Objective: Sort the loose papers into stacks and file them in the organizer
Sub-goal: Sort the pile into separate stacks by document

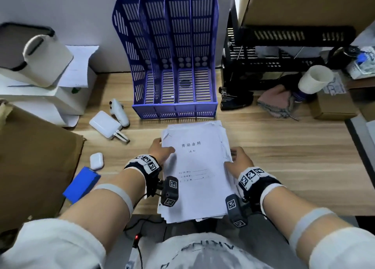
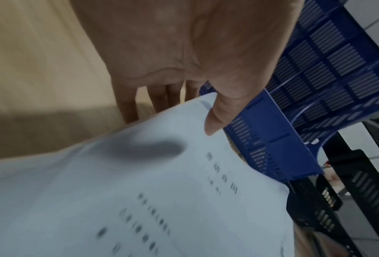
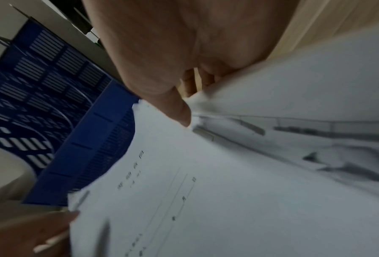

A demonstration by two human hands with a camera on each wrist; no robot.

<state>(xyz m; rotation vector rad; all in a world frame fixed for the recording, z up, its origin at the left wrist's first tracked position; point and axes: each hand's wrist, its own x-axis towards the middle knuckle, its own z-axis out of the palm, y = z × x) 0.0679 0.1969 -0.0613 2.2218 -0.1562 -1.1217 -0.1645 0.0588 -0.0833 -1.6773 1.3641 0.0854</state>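
A: Head view: the paper stack lies on the tabletop, long axis pointing away from the person straight at the blue organizer just beyond its far edge.

B: And the grip?

A: The left hand pinches the left edge, thumb on top; the right hand pinches the right edge. Both are equally near, so a lift forward suits both, I judge. The slots look empty.

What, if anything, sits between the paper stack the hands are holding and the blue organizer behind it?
Nothing visible. The paper stack, held at its sides by the left hand and the right hand, lies directly in front of the blue organizer, with only a bare strip of desk between them. All four visible slots look empty.
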